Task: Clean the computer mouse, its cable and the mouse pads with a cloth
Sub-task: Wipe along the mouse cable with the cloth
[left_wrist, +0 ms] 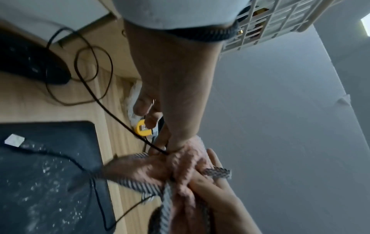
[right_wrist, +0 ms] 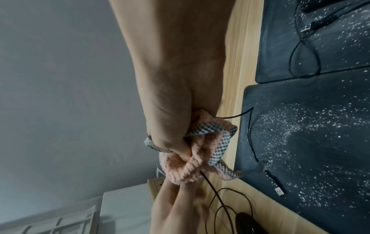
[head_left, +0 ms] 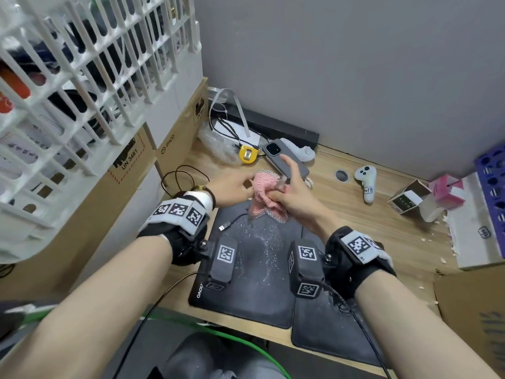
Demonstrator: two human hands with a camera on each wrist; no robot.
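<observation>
A pink cloth point(head_left: 263, 191) with a checked border is bunched up above the far edge of the two dark mouse pads. My right hand point(head_left: 291, 194) grips the cloth point(right_wrist: 192, 166), which is wrapped round the thin black mouse cable point(right_wrist: 212, 188). Just left of it, my left hand point(head_left: 235, 184) pinches the cable point(left_wrist: 112, 110) where it enters the cloth. The black mouse point(left_wrist: 30, 63) lies on the desk to the left, its cable looped beside it. The USB plug point(head_left: 222, 228) rests on the left pad point(head_left: 246, 302). White specks cover both pads; the right pad point(head_left: 328, 340) lies under my right wrist.
Behind the hands lie a phone point(head_left: 284, 160), a yellow gadget point(head_left: 248, 154) and white controllers point(head_left: 367, 181). Cardboard boxes point(head_left: 131, 170) and a white slatted basket point(head_left: 68, 77) crowd the left. A small open carton point(head_left: 410, 198) and a purple rack point(head_left: 492, 187) stand at the right.
</observation>
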